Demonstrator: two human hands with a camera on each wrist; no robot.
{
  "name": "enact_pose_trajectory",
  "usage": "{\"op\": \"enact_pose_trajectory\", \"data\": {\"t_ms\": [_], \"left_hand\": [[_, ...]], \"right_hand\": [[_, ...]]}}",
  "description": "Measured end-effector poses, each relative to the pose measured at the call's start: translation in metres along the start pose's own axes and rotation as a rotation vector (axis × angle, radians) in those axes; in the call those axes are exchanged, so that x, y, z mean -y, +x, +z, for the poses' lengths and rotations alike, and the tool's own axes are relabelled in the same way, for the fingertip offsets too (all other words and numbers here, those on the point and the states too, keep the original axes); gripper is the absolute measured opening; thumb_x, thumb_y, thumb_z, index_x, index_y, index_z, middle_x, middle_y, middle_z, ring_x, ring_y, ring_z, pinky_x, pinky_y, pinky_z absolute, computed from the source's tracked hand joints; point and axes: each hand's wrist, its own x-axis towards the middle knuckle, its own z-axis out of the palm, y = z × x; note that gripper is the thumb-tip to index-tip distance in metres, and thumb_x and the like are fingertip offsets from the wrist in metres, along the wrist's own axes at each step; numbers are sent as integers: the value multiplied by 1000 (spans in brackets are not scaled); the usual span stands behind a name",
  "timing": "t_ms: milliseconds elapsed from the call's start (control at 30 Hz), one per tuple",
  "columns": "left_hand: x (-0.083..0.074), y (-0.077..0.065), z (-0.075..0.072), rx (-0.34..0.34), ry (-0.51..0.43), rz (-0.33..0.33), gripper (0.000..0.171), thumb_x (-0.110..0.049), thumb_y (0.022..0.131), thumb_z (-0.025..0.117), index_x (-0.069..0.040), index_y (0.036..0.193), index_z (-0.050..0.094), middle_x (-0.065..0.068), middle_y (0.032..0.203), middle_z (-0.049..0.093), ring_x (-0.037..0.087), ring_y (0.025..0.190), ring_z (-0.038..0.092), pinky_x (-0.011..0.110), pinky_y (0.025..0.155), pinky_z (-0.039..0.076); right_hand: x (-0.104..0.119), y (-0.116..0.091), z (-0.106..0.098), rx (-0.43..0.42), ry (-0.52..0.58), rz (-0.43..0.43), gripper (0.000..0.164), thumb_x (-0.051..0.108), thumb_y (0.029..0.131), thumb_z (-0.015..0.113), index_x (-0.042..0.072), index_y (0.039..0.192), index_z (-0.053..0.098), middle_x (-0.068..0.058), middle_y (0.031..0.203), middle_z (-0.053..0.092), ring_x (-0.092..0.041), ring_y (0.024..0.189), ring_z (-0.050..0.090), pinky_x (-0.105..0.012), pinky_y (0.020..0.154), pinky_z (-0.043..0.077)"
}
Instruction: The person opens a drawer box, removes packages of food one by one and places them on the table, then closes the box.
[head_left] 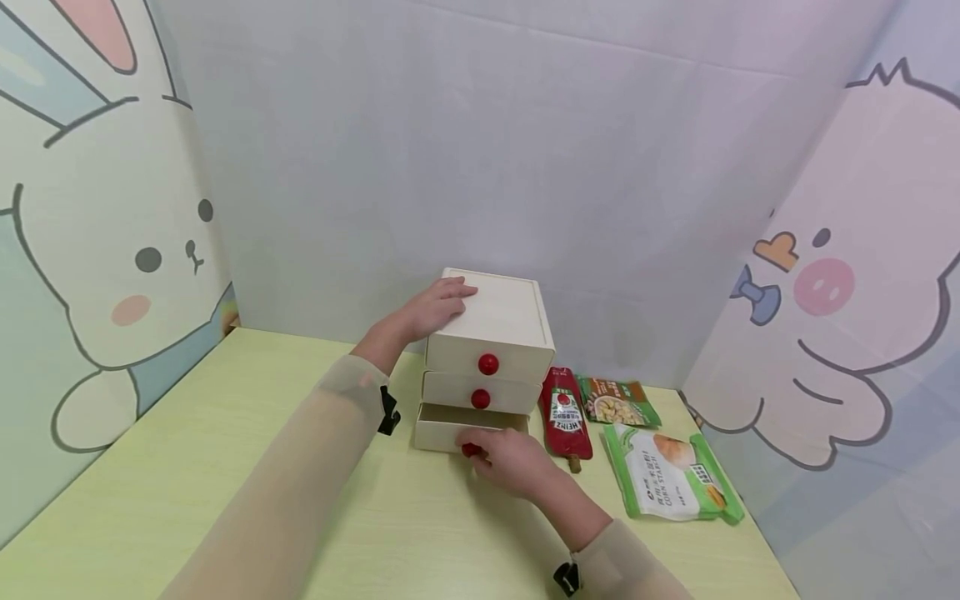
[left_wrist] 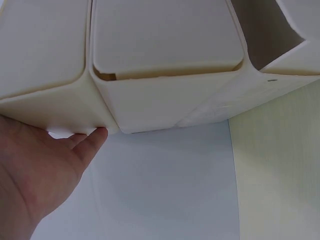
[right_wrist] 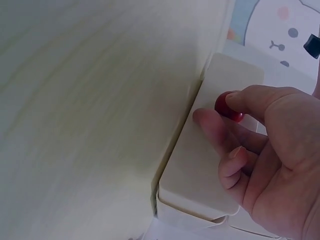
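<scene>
A small white drawer cabinet (head_left: 498, 310) with three drawers, each with a round red knob, stands on the table. My left hand (head_left: 438, 308) rests on the left edge of its top; in the left wrist view the hand (left_wrist: 45, 170) lies against the cabinet's side. The bottom drawer (head_left: 435, 434) is pulled partly out. Its red knob (right_wrist: 228, 106) is pinched between thumb and fingers of my right hand (head_left: 513, 461). Above it, the middle drawer (head_left: 446, 390) protrudes slightly, and the top drawer (head_left: 457, 355) sits in its slot.
Right of the cabinet lies a red Heinz pouch (head_left: 564, 414). A green and brown food packet (head_left: 618, 402) is behind it, and a green and white corn starch bag (head_left: 671, 475) lies nearer the right edge. Cloth walls (head_left: 360, 167) with cartoon animals enclose the pale yellow table (head_left: 247, 408).
</scene>
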Motion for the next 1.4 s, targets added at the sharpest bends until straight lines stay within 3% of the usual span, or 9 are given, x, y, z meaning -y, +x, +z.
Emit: {"op": "enact_pose_trajectory", "data": {"t_ms": [300,600,1100,1400], "left_hand": [[-1,-1,0,-5,-3,-2,58,-27,112,40,-15,168,47,9,185,22,35,173,12,59,138,16],[0,0,0,-3,1,2,59,-28,111,39,-15,168,47,9,185,21,35,173,11,60,138,15],[2,1,-1,-1,-5,-3,59,-28,111,40,-15,168,47,8,185,21,35,173,12,60,138,17],[0,0,-1,4,9,-5,59,-28,111,39,-15,168,47,9,185,21,36,173,11,61,138,16]], "right_hand": [[-3,6,5,-62,-43,38,23,13,103,76,18,125,77,3,110,82,-8,80,64,-30,78,62],[-11,15,11,-128,-79,38,22,12,102,77,17,123,79,0,107,82,-12,77,68,-33,75,63],[-12,22,11,-75,-57,92,23,13,102,76,19,124,80,0,104,82,-10,73,60,-31,73,60],[-17,24,6,-3,-25,111,24,17,105,74,22,128,79,4,112,82,-8,80,62,-32,82,62]]}}
